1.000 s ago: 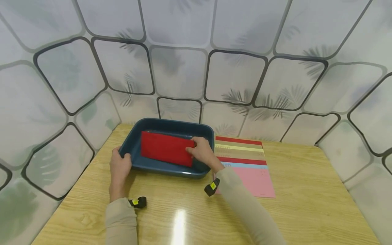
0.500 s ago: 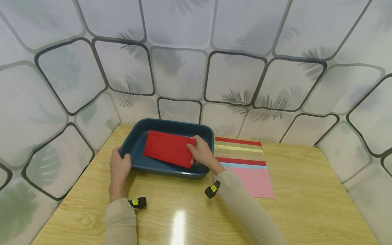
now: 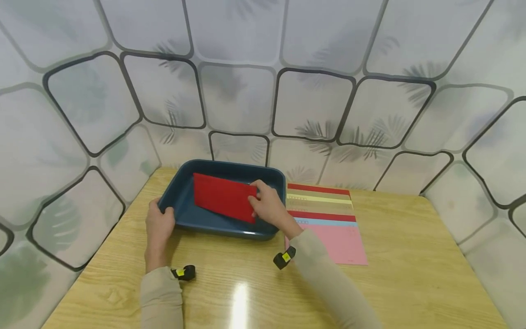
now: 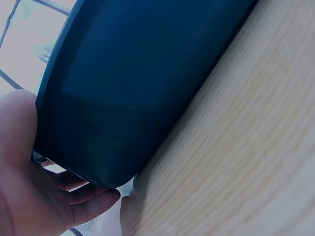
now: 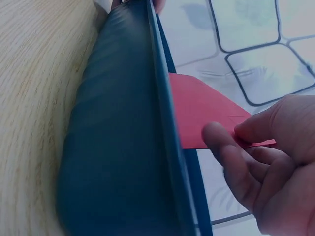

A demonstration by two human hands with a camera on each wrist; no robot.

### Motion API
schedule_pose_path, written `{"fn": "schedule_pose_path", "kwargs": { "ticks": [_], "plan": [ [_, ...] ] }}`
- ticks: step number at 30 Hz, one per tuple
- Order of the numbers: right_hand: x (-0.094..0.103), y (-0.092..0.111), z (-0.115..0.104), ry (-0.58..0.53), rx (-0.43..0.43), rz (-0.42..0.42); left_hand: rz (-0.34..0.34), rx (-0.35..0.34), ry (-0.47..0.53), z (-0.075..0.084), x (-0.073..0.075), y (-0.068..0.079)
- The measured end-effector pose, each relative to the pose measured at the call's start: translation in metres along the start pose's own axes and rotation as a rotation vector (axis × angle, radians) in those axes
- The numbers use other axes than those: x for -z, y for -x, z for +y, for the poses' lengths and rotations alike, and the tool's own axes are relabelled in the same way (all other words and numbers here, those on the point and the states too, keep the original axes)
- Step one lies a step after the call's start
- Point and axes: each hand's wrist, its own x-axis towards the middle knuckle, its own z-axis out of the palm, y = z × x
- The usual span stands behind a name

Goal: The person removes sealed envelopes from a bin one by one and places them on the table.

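Observation:
A deep blue plastic tray (image 3: 222, 231) stands on the table at centre left. My left hand (image 3: 159, 226) grips its left end, thumb at the rim and fingers around the outside of the corner, as the left wrist view shows on the tray wall (image 4: 133, 98). Between thumb and fingers, my right hand (image 3: 269, 206) pinches the right end of a red envelope (image 3: 222, 197). The envelope is tilted inside the tray; in the right wrist view its pinched end (image 5: 206, 110) rises above the rim.
Right of the tray, several overlapping envelopes lie fanned in red, tan, yellow and light blue, with a pink envelope (image 3: 341, 244) at the front. A patterned curtain (image 3: 238, 100) closes off the back and sides of the wooden table (image 3: 411, 256).
The red envelope first turned a little and shifted right, then its far edge tipped up and it moved slightly left with my right hand. My left hand stays on the tray.

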Motion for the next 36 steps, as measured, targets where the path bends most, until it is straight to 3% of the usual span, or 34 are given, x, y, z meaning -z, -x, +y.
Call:
{"fn": "schedule_pose_path", "kwargs": {
  "ticks": [8,13,19,26,36],
  "plan": [
    [0.001,0.006,-0.003,0.107,0.109,0.181,0.0,-0.007,-0.004,-0.002,0.0,0.001],
    [0.002,0.008,-0.001,0.063,0.161,0.268,-0.001,-0.011,-0.005,-0.001,0.001,0.002],
    [0.003,0.01,0.002,-0.006,0.221,0.285,-0.001,-0.008,-0.013,-0.001,0.002,0.002],
    [0.005,0.012,0.008,-0.063,0.174,0.283,-0.007,-0.003,-0.017,0.0,0.002,0.003],
    [0.017,0.012,0.017,-0.187,0.125,0.388,-0.014,0.013,-0.028,0.002,0.002,0.002]
  ]
}}
